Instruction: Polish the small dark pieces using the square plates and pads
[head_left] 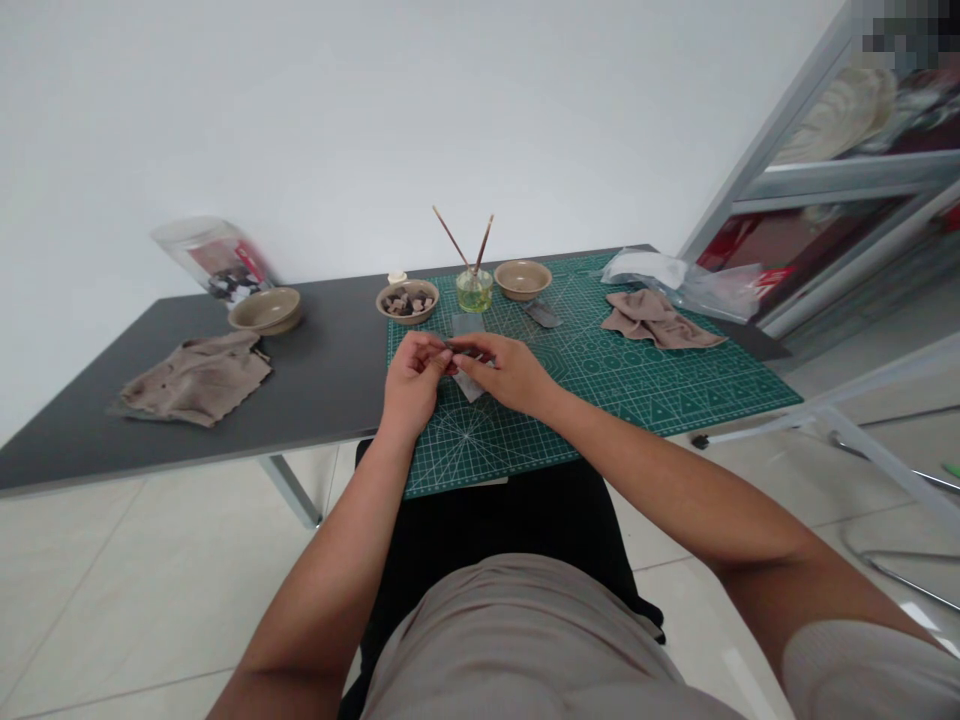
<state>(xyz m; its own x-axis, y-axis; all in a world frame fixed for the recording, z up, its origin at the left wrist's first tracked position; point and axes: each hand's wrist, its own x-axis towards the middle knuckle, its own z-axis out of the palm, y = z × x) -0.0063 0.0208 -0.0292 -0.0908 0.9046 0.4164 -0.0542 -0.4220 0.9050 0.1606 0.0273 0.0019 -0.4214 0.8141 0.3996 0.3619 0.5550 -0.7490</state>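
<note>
Above the green cutting mat (637, 400), my left hand (412, 378) and my right hand (517, 372) meet at their fingertips. Both are closed in a pinch around a small dark piece (451, 346), mostly covered by the fingers, so its kind cannot be made out. Beneath the hands lies a light grey flat piece (470, 387), partly hidden. Just beyond them rests another grey sheet (468, 322). A bowl (407, 316) of dark and tan chunks stands past my left hand. To its right is a glass jar (474, 294) of yellow-green liquid with two thin sticks (484, 245).
Another tan bowl (523, 281) and a dark flat strip (541, 314) lie behind my right hand. At right are a brown cloth (660, 322) and a plastic bag (686, 280). On the left are a second cloth (199, 378), a bowl (265, 312) and a clear container (214, 262).
</note>
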